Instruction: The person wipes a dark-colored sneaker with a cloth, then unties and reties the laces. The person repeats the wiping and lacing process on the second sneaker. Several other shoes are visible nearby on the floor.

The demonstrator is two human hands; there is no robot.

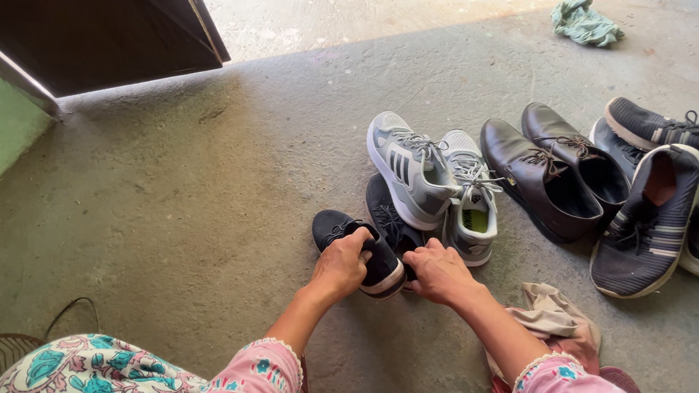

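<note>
Left hand: the left hand (pixel 342 263) is clamped over the heel end of a black low-top sneaker with a pale sole edge (pixel 359 250), fingers curled round the collar, gripping it just above the floor.
Right hand: the right hand (pixel 437 272) is closed too, fingertips pressed against the same shoe's heel and against a second black knit sneaker (pixel 390 219) lying just behind it; whether it truly grips either one I cannot tell, since the fingers hide the contact.
Where the shoe is: low on the grey concrete floor (pixel 197 208), right in front of the knees, toe pointing left.
Neighbours: a pair of grey-and-white laced trainers (pixel 439 183) leans on the second black sneaker; dark brown leather lace-up shoes (pixel 550 172) sit beside those; a navy striped slip-on (pixel 649 221) and more dark trainers (pixel 692 138) are heaped at the right.
Cloths: a beige and pink rag (pixel 556 320) lies under the right forearm; a green crumpled cloth (pixel 586 22) is well apart at the top.
Risk: the grey trainers are propped, not flat, so tugging the black pair out could tip them over, I'd judge.
Risk two: the shoe is held only at the heel end; the toe could swing down and scrape the gritty concrete.
</note>
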